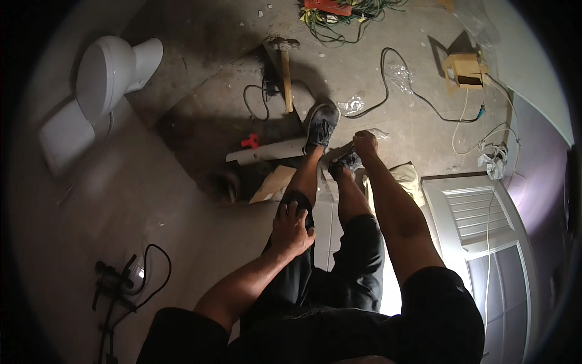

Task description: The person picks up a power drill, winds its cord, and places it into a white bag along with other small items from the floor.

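Note:
My left hand (pixel 292 230) lies on my left knee with its fingers spread, holding nothing. Out past my right knee, my right hand (pixel 365 144) is closed beside my dark right shoe (pixel 347 162). Its fingers curl around something thin that I cannot make out. A white pipe (pixel 267 151) lies across the floor by my left shoe (pixel 322 125). Just beyond it is a small red plastic piece (pixel 250 141). Farther off, a hammer (pixel 287 79) with a wooden handle rests on the floor, its head pointing away from me.
A white toilet (pixel 103 79) stands at the far left, and a black shower mixer (pixel 115 284) is at the lower left. A black cable (pixel 388 91) winds over the concrete. Tangled green cords (pixel 333 29), an open cardboard box (pixel 465 71) and a white louvred door (pixel 479 212) lie around.

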Demonstrator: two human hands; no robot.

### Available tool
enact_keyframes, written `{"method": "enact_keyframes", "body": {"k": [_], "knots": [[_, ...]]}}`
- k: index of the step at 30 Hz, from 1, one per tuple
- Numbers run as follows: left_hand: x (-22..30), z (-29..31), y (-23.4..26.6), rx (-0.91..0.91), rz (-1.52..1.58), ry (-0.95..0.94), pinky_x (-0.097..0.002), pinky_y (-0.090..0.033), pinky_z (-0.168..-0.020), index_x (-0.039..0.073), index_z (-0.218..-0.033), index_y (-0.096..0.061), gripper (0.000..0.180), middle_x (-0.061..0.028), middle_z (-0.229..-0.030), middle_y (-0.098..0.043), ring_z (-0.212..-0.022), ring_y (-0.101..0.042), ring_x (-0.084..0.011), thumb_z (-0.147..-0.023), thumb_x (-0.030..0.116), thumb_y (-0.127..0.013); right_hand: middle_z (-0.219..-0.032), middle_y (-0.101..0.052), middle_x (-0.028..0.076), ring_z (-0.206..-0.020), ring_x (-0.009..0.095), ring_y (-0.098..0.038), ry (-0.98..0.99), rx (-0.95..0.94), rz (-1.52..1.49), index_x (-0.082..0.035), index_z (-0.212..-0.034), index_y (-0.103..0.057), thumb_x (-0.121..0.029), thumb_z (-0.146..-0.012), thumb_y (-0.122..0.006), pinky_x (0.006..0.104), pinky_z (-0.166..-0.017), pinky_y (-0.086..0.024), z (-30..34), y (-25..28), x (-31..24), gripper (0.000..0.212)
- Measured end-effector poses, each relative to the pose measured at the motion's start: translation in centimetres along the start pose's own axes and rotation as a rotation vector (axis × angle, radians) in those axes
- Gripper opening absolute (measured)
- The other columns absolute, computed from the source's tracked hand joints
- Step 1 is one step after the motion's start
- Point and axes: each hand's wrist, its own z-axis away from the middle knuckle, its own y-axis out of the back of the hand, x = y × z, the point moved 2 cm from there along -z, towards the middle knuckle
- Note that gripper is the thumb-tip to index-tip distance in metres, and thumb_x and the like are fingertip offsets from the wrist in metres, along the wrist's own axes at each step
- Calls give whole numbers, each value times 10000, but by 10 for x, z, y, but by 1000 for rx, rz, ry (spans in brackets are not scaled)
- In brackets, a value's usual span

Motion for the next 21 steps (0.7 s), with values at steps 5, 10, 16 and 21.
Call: {"method": "enact_keyframes", "body": {"k": [5, 10, 16, 21], "knots": [[-7, -1, -14, 16, 33, -23, -536, -480, -938, 76, -1237, -560, 578, -210, -1379, -445, -1281, -425, -430, -746, 301, -768, -1116, -684, 204, -1062, 387, -643, 261, 48, 110, -143, -1148, -691, -261, -847, -612, 463, -931, -507, -71, -56, -69, 333], [-33, 2, -8, 11, 138, 16, -529, -481, -926, 69, -1236, -545, 587, -214, -1365, -433, -1274, -437, -434, -740, 285, -774, -1227, -652, 172, -1142, 335, -636, 129, -273, 337, -62, -1231, -642, -458, -956, -559, 416, -957, -508, -87, -142, -211, 489], [-37, -7, -10, -42, 258, 37, -551, -441, -971, 89, -1241, -552, 573, -207, -1386, -427, -1297, -424, -431, -751, 284, -777, -1318, -533, 191, -1246, 383, -503, 468, 21, 114, -103, -1261, -597, -236, -879, -593, 496, -991, -449, -109, -221, -217, 404], [-39, -4, -5, -29, 297, 56, -549, -428, -986, 89, -1231, -564, 549, -201, -1407, -426, -1301, -419, -428, -760, 284, -768, -1236, -507, 168, -1190, 346, -489, 807, 221, 715, -117, -1288, -522, -191, -909, -609, 485, -928, -423, -135, -186, -192, 395]]}}
